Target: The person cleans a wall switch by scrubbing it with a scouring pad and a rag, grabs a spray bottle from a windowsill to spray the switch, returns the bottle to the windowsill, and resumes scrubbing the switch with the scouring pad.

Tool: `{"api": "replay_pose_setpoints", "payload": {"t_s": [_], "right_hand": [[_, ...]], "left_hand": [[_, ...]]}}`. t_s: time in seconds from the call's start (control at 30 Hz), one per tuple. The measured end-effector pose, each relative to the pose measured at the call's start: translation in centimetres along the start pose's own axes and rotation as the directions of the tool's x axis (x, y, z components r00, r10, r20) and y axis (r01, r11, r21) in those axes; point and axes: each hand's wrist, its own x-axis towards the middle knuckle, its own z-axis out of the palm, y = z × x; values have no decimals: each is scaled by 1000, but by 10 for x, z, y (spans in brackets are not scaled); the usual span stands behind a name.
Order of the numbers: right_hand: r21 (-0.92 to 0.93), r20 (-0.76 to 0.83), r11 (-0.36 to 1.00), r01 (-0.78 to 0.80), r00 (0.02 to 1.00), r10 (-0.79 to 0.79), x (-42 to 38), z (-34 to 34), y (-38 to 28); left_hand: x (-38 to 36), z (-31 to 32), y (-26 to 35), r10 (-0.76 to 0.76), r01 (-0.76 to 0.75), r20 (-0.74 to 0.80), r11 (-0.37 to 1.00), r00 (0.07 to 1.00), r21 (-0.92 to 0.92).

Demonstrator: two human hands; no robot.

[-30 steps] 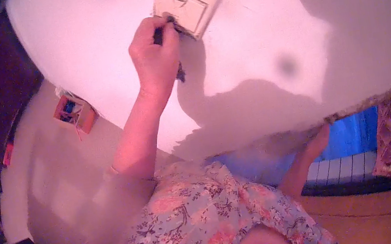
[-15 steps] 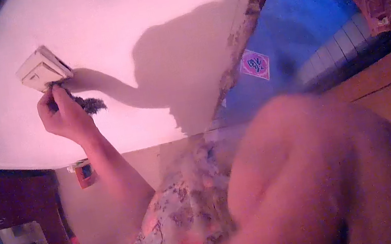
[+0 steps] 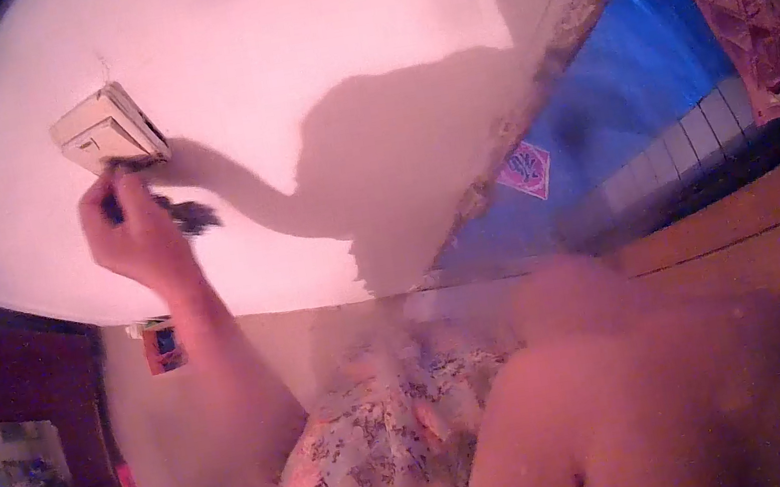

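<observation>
My left hand (image 3: 133, 226) is raised to the wall at the upper left, its fingers pinched on a dark, shaggy cloth-like piece (image 3: 192, 215). One end of this piece touches the lower edge of a pale wall switch (image 3: 104, 135); the other end hangs out to the right of the hand. What exactly the piece is, I cannot make out. Close to the camera at the lower right, my bent right arm (image 3: 655, 395) appears large and blurred. The fingers of my right hand cannot be made out.
Behind the switch is a pale wall (image 3: 241, 54) carrying a broad shadow. Floral clothing (image 3: 379, 437) fills the lower middle. To the right are a blue surface with a pink diamond sticker (image 3: 525, 171) and a hanging quilted cloth (image 3: 748, 8). Dark furniture (image 3: 30, 398) stands at the left.
The view has shifted slightly, so the wall and sticker sit a little differently. My right arm has dropped lower in view. The left hand stays pinched on the dark piece at the switch.
</observation>
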Motion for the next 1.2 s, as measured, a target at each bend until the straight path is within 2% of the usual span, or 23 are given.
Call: {"api": "replay_pose_setpoints", "payload": {"t_s": [0.03,0.07,0.2,0.33,0.47,0.53,0.57,0.67,0.7,0.73,0.77,0.87,0.97,1.03,1.07,1.1,1.13,1.17,1.2], "right_hand": [[4,-6,1000,-3,1000,3,-2,2,0],[6,11,1000,4,1000,-4,-6,15,4],[35,5,998,-53,999,53,12,-14,17],[37,29,998,-42,999,41,-6,-18,-8],[48,13,997,-56,998,55,-7,-19,-10],[64,13,995,-76,997,75,-3,-21,-11],[67,19,995,-74,997,73,-5,-18,-13],[79,50,995,-62,997,58,-20,-10,-34],[85,64,994,-62,996,56,-21,-6,-36],[92,77,994,-60,996,53,-19,-4,-35],[98,85,993,-61,995,52,-17,-4,-34],[102,92,991,-84,993,75,-4,-9,-25],[56,18,984,-169,986,168,9,-5,-14],[-8,-103,964,-266,959,264,14,-12,11],[-59,-263,920,-388,895,360,13,-18,14],[-64,-250,921,-384,900,358,11,-22,17],[-59,-338,908,-415,864,373,16,-34,19],[-50,-426,894,-446,819,384,11,-39,22],[-54,-418,893,-447,822,386,8,-43,24]], "left_hand": [[-11,2,10,20,-21,43,999,999,34],[-25,-13,-11,140,-136,67,989,988,-52],[-5,40,-2,101,-96,52,992,994,-84],[-24,32,25,8,-9,-5,989,1000,-147],[-28,30,11,51,-49,12,993,999,-111],[-16,36,15,-14,1,-87,988,996,-154],[-12,30,17,-67,55,-73,986,995,-157],[-29,5,21,16,-25,-73,992,997,-127],[-36,0,31,146,-150,-94,988,985,-32],[-44,-3,47,40,-48,-72,993,997,-109],[-42,-9,39,32,-34,-23,994,999,-104],[-34,-7,30,55,-57,-57,998,997,-33],[-23,-13,35,-33,30,-88,999,996,-39],[-22,2,23,71,-71,-21,997,997,-26],[-24,5,28,49,-43,82,996,995,-74],[-23,8,24,140,-135,68,988,988,-74],[-15,18,23,229,-225,56,972,972,-72],[-11,18,21,227,-224,47,972,973,-69],[-1,15,20,169,-167,38,985,985,-53]]}}
